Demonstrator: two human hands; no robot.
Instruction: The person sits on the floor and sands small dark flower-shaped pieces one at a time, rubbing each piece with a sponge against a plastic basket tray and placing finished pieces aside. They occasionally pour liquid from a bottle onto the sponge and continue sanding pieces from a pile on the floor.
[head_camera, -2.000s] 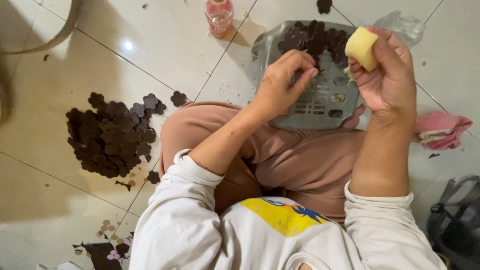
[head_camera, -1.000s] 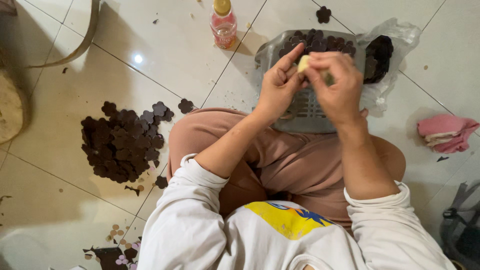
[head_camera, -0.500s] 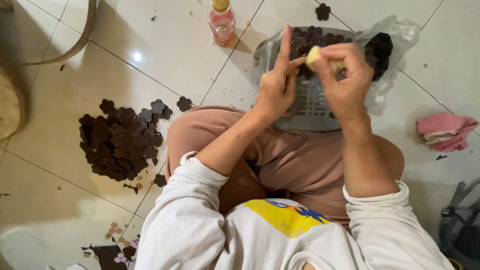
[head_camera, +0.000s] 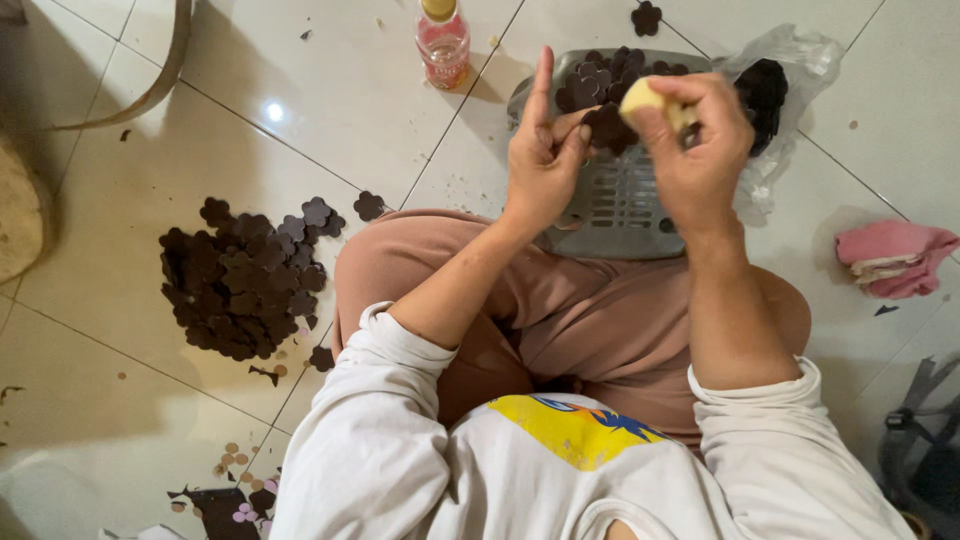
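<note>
Surroundings, placed from the pinch point: directly beneath and beyond the hands a grey slotted plastic tray (head_camera: 620, 215) is resting against the person's knees, with loose dark brown flower-shaped cutouts (head_camera: 600, 75) lying at its far end. Just right of the grip, a clear plastic bag (head_camera: 800, 60) is holding more dark pieces. Up and left of the grip a small bottle of pink liquid with a yellow cap (head_camera: 442, 42) is standing upright on the white tiled floor (head_camera: 320, 90). Well to the left and nearer the person, a large pile of the same cutouts (head_camera: 245, 280) is spreading over the tiles; well to the right a folded pink cloth (head_camera: 890, 258) is lying.

Grip: the right hand (head_camera: 695, 145) is closing its fingers around a pale yellow block (head_camera: 645, 97) — sponge or eraser, probably; its texture is not readable. The left hand (head_camera: 545, 160) is pinching a single dark flower cutout (head_camera: 607, 125) between thumb and middle finger, index finger pointing straight up and free. Cutout and block are touching, above the tray.

Hidden: most of the block is inside the right fist; the tray's near edge is covered by the knee — the bag's contents are blurred by the plastic.
</note>
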